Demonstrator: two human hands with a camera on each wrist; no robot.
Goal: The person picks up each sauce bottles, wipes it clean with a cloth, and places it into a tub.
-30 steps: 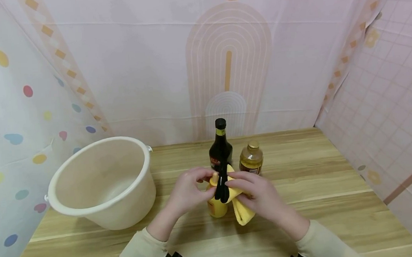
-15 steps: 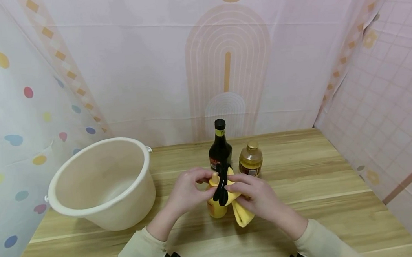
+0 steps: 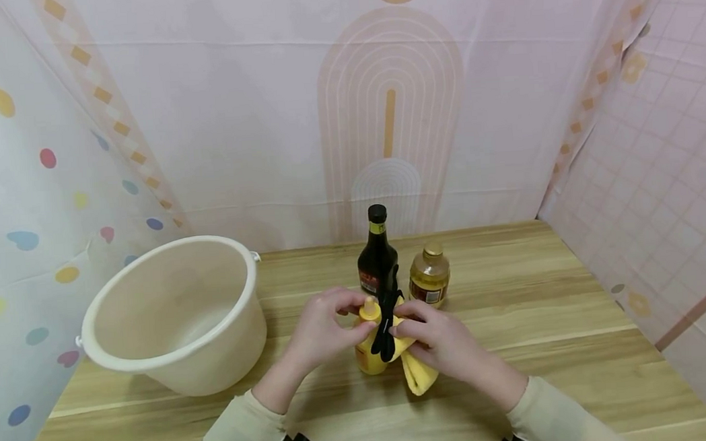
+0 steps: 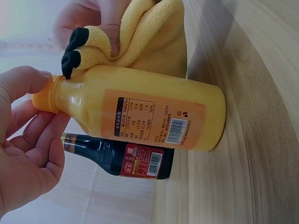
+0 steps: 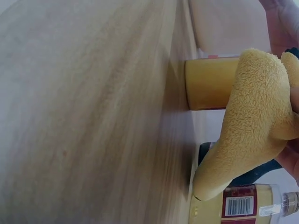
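Observation:
A yellow squeeze bottle (image 4: pixel 159 112) stands upright on the wooden table. My left hand (image 3: pixel 326 327) pinches its orange cap (image 4: pixel 48 97) between thumb and fingers. Right beside it, my right hand (image 3: pixel 438 337) grips a bunched yellow towel (image 5: pixel 252 112) with black edging (image 3: pixel 386 326). In the left wrist view the towel lies against the bottle's shoulder, and its lower end hangs down in the head view. A dark sauce bottle (image 3: pixel 377 254) stands just behind, partly hidden by the towel's black edging. An oil bottle (image 3: pixel 430 276) with a gold cap stands behind my right hand.
A large cream bucket (image 3: pixel 222 363) stands to the left on the wooden table (image 3: pixel 553 316), its inside showing nothing. Patterned curtains (image 3: pixel 262 118) hang behind the table and along both sides.
My right hand and the towel have shifted slightly down and right, and the black edging has swung with them. The left hand stays at the cap of the squeeze bottle.

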